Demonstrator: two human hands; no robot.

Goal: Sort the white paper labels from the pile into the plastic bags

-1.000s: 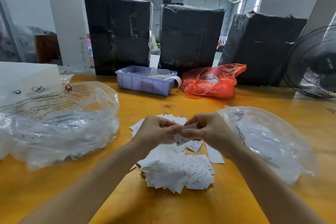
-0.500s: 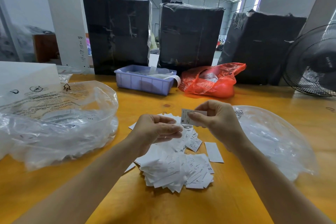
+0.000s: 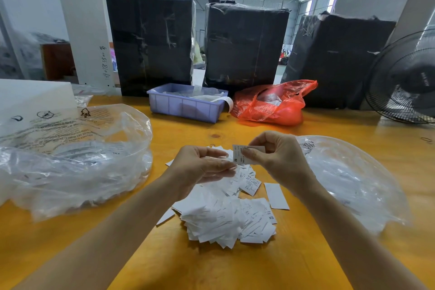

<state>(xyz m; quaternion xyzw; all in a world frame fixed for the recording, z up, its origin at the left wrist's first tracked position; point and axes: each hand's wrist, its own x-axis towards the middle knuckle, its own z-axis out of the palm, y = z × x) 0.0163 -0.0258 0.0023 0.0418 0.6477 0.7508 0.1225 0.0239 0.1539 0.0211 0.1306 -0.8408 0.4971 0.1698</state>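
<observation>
A heap of small white paper labels (image 3: 226,216) lies between two crumpled clear plastic bags (image 3: 70,160) (image 3: 348,179), one label (image 3: 239,155) held aloft, printed "M".

Bare table (image 3: 235,271) before the label pile (image 3: 226,216), clear bags left (image 3: 70,162) and right (image 3: 348,181) flanking it

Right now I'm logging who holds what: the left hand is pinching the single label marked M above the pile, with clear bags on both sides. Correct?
Not quite. In the head view the right hand pinches the label marked M; the rest stands.
</observation>
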